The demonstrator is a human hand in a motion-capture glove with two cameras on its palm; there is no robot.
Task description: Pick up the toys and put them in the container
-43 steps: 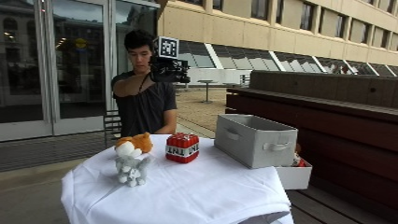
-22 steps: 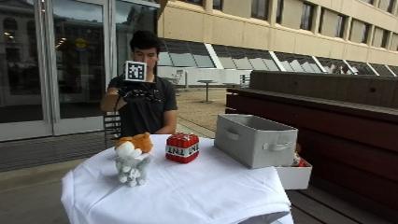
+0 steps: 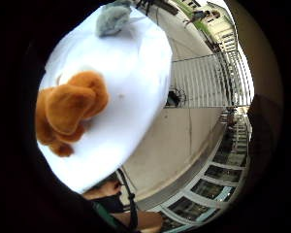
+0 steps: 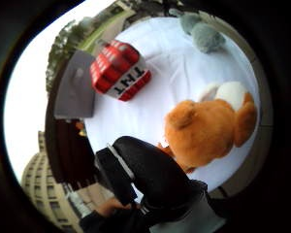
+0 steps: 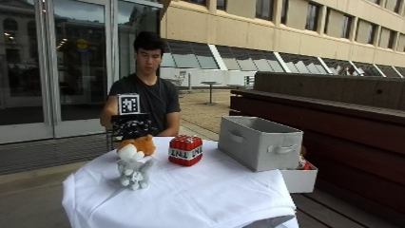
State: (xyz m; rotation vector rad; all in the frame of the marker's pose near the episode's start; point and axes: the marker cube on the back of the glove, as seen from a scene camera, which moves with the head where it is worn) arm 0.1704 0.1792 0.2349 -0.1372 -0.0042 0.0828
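Soft, even daylight (no hard shadows); palm views warp at edges.

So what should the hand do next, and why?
Probably drop a bit further and take hold of the orange toy. The gloved hand hovers just above it, holding nothing, and all three toys sit on the table with the grey bin waiting.

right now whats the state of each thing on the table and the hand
orange plush toy: on the tablecloth, not held, directly under the hand
grey plush toy: standing upright, untouched
red tnt block: upright on the cloth, untouched
grey container: open on top, no toys visible inside from here
gloved right hand: hovering above the orange toy, holding nothing; fingers unclear
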